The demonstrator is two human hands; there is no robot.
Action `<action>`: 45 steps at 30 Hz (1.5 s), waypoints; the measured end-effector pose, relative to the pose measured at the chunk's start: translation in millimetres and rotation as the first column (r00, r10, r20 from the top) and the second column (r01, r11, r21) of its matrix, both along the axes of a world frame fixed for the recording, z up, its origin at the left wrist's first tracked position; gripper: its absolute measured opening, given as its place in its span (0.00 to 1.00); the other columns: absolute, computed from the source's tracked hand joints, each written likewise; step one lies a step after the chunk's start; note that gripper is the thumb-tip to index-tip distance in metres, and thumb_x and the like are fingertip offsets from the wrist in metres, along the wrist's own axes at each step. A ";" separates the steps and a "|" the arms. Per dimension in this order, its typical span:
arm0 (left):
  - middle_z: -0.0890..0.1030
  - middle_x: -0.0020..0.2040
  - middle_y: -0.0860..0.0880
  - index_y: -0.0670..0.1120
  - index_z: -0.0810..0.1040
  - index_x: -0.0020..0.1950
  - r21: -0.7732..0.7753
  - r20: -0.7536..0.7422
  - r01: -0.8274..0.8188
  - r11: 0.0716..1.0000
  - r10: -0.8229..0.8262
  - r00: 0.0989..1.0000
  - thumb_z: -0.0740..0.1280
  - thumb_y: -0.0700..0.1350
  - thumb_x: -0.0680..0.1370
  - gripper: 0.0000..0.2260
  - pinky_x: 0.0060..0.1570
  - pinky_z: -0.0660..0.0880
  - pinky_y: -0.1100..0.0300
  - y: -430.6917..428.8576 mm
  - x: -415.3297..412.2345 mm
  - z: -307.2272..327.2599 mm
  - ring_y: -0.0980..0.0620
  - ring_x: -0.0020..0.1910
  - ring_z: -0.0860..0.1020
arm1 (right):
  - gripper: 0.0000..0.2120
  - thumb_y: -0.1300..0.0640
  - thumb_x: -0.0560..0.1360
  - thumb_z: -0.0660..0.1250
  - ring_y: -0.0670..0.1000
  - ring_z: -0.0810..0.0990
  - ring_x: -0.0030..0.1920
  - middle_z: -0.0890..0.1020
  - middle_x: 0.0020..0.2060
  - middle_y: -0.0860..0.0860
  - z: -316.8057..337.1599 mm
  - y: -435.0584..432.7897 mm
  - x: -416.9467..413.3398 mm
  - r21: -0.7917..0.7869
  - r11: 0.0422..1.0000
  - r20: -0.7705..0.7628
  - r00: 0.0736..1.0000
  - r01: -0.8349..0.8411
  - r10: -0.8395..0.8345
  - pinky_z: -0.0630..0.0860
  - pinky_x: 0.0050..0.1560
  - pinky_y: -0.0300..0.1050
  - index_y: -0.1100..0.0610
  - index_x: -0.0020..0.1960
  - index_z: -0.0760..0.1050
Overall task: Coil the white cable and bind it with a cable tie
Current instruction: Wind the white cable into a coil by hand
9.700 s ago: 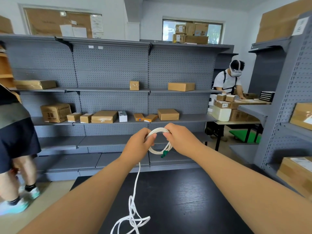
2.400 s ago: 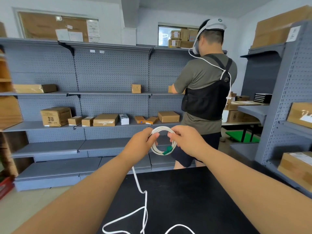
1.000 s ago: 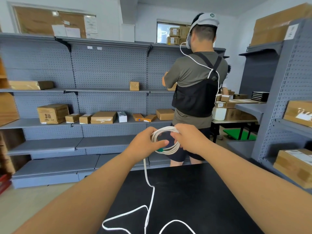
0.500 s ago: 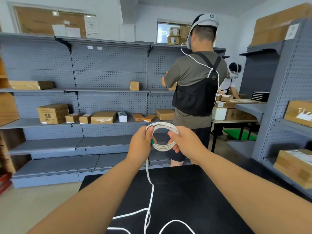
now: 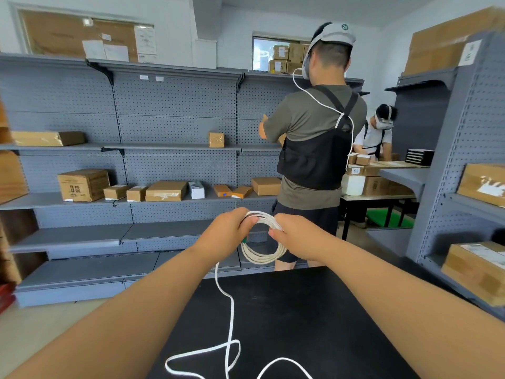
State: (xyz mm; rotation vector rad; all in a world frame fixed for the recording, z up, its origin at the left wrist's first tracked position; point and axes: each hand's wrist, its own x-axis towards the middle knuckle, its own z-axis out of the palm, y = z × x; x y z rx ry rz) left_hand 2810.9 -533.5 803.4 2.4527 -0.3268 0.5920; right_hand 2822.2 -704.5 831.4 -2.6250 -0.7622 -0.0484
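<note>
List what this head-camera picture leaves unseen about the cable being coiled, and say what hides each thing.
- Head view: the loose cable runs off the bottom edge, so the length left is unknown.
- The green end is mostly covered by the left hand.
- The coil top sits under the right hand; its loop count is unclear.
- No cable tie shows.

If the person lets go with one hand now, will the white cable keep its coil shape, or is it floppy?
Probably floppy: the loose tail of the white cable hangs limp and lies in wavy loops on the black table. The coil likely spreads unless the left hand or right hand pinches it.
</note>
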 end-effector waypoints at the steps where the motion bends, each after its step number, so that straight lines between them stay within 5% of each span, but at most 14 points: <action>1: 0.73 0.30 0.54 0.51 0.68 0.36 -0.067 -0.021 0.018 0.998 -0.019 1.000 0.59 0.51 0.79 0.12 0.31 0.66 0.62 1.1 -0.7 -0.8 0.59 0.29 0.70 | 0.13 0.55 0.80 0.57 0.46 0.69 0.32 0.71 0.33 0.49 0.4 -0.5 -0.6 0.036 0.999 -0.025 1.000 -0.004 0.004 0.65 0.32 0.41 0.49 0.36 0.62; 5: 0.78 0.29 0.55 0.49 0.76 0.42 -0.496 -0.112 0.053 0.867 -0.124 0.986 0.64 0.52 0.77 0.09 0.30 0.72 0.68 1.3 -5.3 -4.1 0.60 0.27 0.73 | 0.07 0.55 0.80 0.57 0.46 0.71 0.29 0.72 0.31 0.49 0.1 -2.3 0.7 0.199 0.980 -0.088 0.996 0.028 -0.011 0.67 0.29 0.38 0.53 0.43 0.68; 9: 0.80 0.32 0.52 0.44 0.78 0.46 -0.755 -0.120 0.057 0.654 -0.222 0.968 0.61 0.51 0.79 0.12 0.29 0.71 0.65 -2.6 -6.5 -7.5 0.56 0.25 0.72 | 0.07 0.54 0.80 0.57 0.46 0.72 0.29 0.73 0.31 0.50 -1.9 1.3 4.2 0.323 0.942 -0.091 0.994 0.090 -0.064 0.68 0.28 0.36 0.52 0.44 0.68; 12: 0.82 0.35 0.49 0.44 0.79 0.44 -0.814 -0.150 0.034 0.579 -0.267 0.952 0.60 0.52 0.79 0.14 0.30 0.69 0.62 -4.2 -6.0 -8.5 0.54 0.26 0.70 | 0.06 0.54 0.80 0.57 0.45 0.72 0.29 0.73 0.31 0.49 -6.0 4.5 4.7 0.368 0.923 -0.052 0.994 0.110 -0.098 0.67 0.28 0.36 0.52 0.45 0.68; 22: 0.73 0.26 0.51 0.46 0.69 0.36 -0.796 -0.181 0.085 0.599 -0.369 0.912 0.59 0.56 0.78 0.17 0.23 0.63 0.63 -1.2 -4.5 -6.1 0.55 0.20 0.62 | 0.05 0.54 0.80 0.57 0.45 0.72 0.31 0.73 0.32 0.49 -7.6 7.2 0.9 0.311 0.949 -0.046 0.998 0.048 -0.036 0.68 0.31 0.36 0.55 0.50 0.69; 30: 0.69 0.25 0.53 0.47 0.67 0.36 -0.565 -0.300 0.145 0.812 -0.367 0.881 0.61 0.53 0.79 0.15 0.25 0.60 0.62 3.0 -6.1 0.7 0.56 0.22 0.62 | 0.02 0.55 0.77 0.62 0.45 0.75 0.38 0.80 0.40 0.49 -0.9 0.5 5.2 0.233 0.970 0.009 0.998 -0.066 0.065 0.71 0.38 0.40 0.49 0.46 0.69; 35: 0.69 0.24 0.55 0.47 0.68 0.33 -0.179 -0.413 0.208 0.962 -0.265 0.872 0.61 0.55 0.78 0.17 0.26 0.63 0.66 6.5 -8.7 12.3 0.56 0.23 0.64 | 0.09 0.53 0.78 0.60 0.50 0.77 0.42 0.78 0.43 0.50 -0.4 0.7 0.7 -0.019 0.992 0.099 0.987 -0.127 0.128 0.73 0.40 0.46 0.53 0.57 0.67; 41: 0.71 0.26 0.54 0.48 0.69 0.34 0.076 -0.483 0.209 0.975 -0.148 0.863 0.61 0.55 0.78 0.15 0.28 0.66 0.66 6.0 -10.0 22.1 0.56 0.24 0.67 | 0.10 0.56 0.81 0.54 0.50 0.72 0.40 0.78 0.48 0.57 -8.9 8.1 1.2 -0.193 0.976 0.170 0.976 -0.104 0.138 0.62 0.31 0.38 0.59 0.58 0.68; 45: 0.70 0.29 0.50 0.48 0.68 0.36 0.152 -0.487 0.210 0.966 -0.112 0.866 0.61 0.52 0.78 0.13 0.33 0.67 0.60 3.7 -8.2 25.9 0.51 0.28 0.68 | 0.16 0.58 0.80 0.56 0.44 0.70 0.30 0.73 0.35 0.48 -17.7 5.1 5.1 -0.149 0.982 0.293 0.944 -0.114 0.154 0.63 0.28 0.37 0.55 0.67 0.62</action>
